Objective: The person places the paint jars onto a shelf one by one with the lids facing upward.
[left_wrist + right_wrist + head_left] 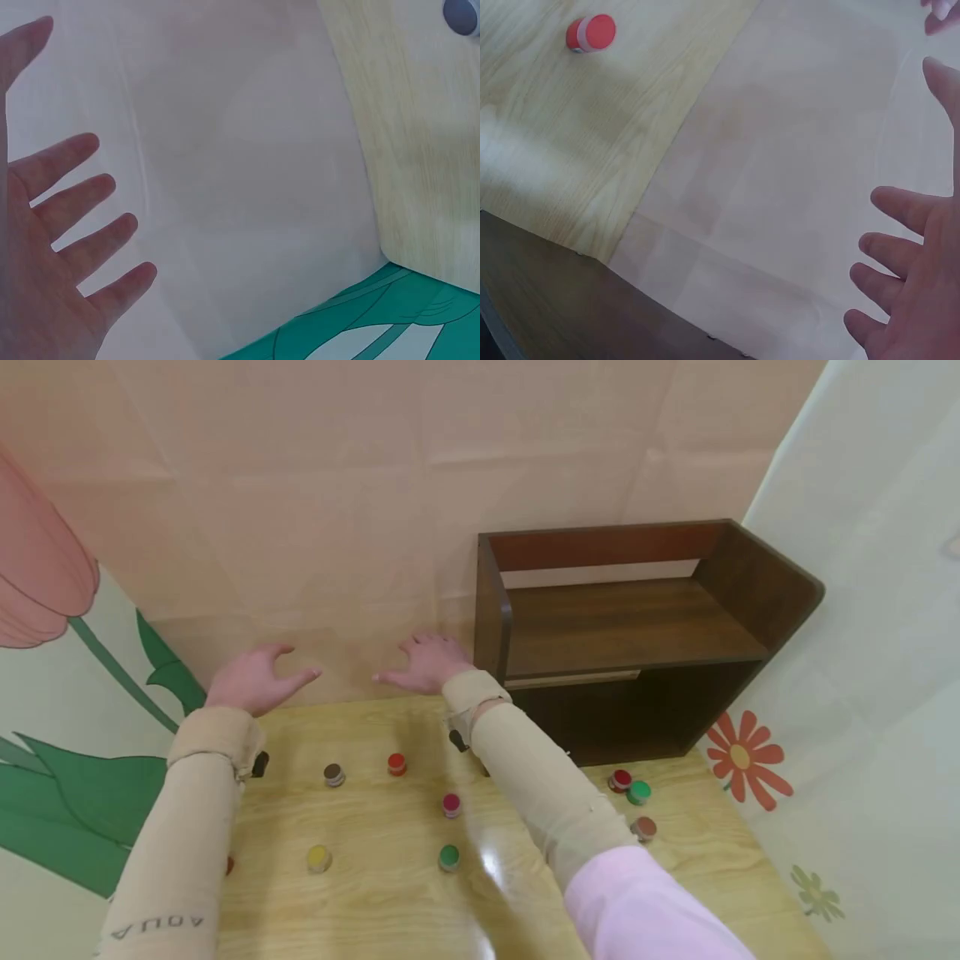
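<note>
Behind everything hangs a creased, pinkish sheet [300,527]; we cannot tell whether it is cloth or paper, but a hand pushed too far forward might snag it. The table [360,914] below has pale, streaky wood grain and a glossy top, which could let light things slide if knocked. The shelf [622,618] is dark brown board with smooth faces and rounded front corners; a careless swing to the right could bump its left side.

Our beige sleeves are thick and slightly wrinkled, and the right sleeve [555,785] comes up against a dull brown jar [644,828] in the head view; lowering that arm unseen might topple it. The left sleeve [172,843] bears dark lettering.

Our left hand [251,681] and right hand [431,662] are apart, raised before the sheet with fingers spread, holding nothing; the right one is just beside the shelf.

The small jars stand scattered on the table, squat and round with coloured lids: red [397,765] and brown [333,775] lie nearest our hands. Being round, they could roll away if tipped by a hasty fingertip.
</note>
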Available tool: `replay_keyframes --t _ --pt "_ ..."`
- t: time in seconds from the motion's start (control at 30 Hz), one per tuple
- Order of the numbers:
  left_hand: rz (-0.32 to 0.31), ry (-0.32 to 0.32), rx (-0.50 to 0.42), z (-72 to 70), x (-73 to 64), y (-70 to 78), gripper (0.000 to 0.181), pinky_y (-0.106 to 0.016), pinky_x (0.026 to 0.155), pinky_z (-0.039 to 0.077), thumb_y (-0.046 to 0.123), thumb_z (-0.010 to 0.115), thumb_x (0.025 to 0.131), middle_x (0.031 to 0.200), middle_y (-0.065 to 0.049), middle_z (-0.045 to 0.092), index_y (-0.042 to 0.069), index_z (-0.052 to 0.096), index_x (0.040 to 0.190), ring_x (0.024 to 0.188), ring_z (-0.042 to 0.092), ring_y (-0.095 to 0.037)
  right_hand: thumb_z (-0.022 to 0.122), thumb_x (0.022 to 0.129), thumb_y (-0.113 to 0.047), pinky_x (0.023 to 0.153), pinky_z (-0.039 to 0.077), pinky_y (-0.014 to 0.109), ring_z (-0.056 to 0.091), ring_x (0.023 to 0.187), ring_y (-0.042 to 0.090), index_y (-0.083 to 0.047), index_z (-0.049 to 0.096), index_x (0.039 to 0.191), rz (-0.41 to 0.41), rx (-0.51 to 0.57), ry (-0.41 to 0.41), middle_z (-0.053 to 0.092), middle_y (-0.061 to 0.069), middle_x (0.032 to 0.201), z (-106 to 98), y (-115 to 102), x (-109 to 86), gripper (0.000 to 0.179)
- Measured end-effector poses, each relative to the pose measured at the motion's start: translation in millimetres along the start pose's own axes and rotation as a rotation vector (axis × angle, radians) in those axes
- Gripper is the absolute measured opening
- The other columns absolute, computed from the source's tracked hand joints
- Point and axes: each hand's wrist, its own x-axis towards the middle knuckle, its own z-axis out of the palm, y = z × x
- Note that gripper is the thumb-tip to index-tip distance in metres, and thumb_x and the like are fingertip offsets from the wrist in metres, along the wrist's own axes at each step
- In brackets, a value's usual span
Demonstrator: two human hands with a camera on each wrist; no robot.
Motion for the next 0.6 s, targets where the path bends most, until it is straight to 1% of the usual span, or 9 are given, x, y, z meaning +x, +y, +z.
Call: replay_keyframes --t 0.2,0.37,0.47,0.6 --pt "0.018 0.014 0.012 -2.2 0.7 7.3 0.1 -0.067 0.099 0.04 0.082 0.044 0.089 0.149 -0.027 0.046 0.001 0.046 0.149 0.129 0.047 -0.051 0.035 0.091 -0.083 0.118 0.025 0.046 0.032 0.147 0.029 -0.018 0.043 0.155 -0.033 -0.05 -0.02 0.037 0.009 0.16 -0.5 -5.7 -5.8 0.092" --pt "0.04 0.034 0.01 -2.9 3.6 11.2 0.101 -0.067 0.102 0.038 0.083 0.044 0.088 0.15 -0.025 0.045 0.003 0.047 0.149 0.132 0.045 -0.05 0.036 0.093 -0.081 0.119 0.025 0.045 0.033 0.146 0.03 -0.019 0.042 0.156 -0.065 -0.089 -0.031 0.038 0.009 0.16 -2.9 -10.0 -9.7 0.089" --pt "0.052 0.049 0.007 -3.6 5.5 12.8 0.098 -0.068 0.102 0.037 0.081 0.046 0.089 0.15 -0.024 0.046 0.004 0.047 0.149 0.133 0.044 -0.049 0.041 0.095 -0.076 0.117 0.029 0.045 0.038 0.143 0.031 -0.017 0.044 0.155 -0.083 -0.091 -0.027 0.042 0.01 0.157 -5.9 -11.6 -11.0 0.085" --pt "0.074 0.07 -0.008 -3.5 5.0 15.7 0.086 -0.067 0.104 0.036 0.072 0.053 0.093 0.15 -0.023 0.047 0.005 0.051 0.147 0.133 0.044 -0.048 0.05 0.099 -0.063 0.111 0.038 0.041 0.049 0.134 0.029 -0.011 0.051 0.149 -0.112 -0.085 -0.013 0.052 0.01 0.149 -9.8 -10.1 -12.9 0.072"
